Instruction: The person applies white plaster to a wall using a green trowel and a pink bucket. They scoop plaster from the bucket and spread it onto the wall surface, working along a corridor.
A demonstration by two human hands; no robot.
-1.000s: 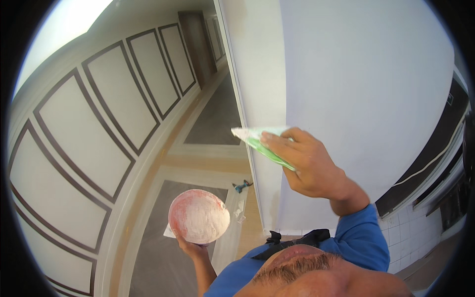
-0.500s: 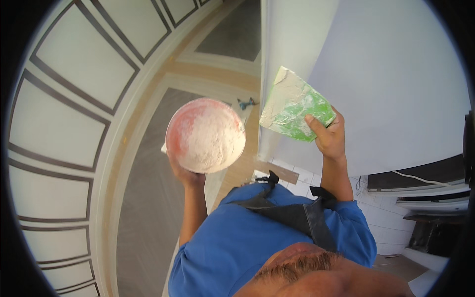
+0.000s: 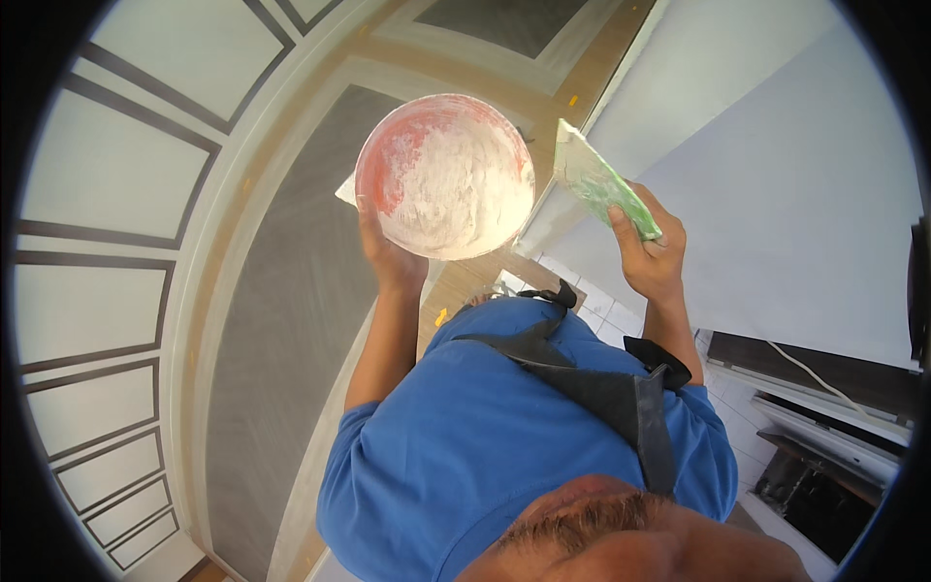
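Note:
My left hand is closed on the near-left side of a round reddish bowl, its fingers partly hidden behind it. Pale, thick plaster coats the inside and bottom of the bowl. A white corner of something juts out behind its left rim. In my right hand is a green plastic spreader, gripped with the thumb on its near face. Pale plaster smears its blade, which tilts nearly edge-on, just right of the bowl and apart from it.
A smooth pale wall rises on the right, its edge close beyond the spreader. White panels with dark frames line the left side. Grey and wood-toned flooring runs between. Dark shelving with a white cable stands at lower right.
My left hand has moved the bowl forward and to the right. My right hand has turned the spreader from broad face toward edge-on. The whole view has also swung somewhat.

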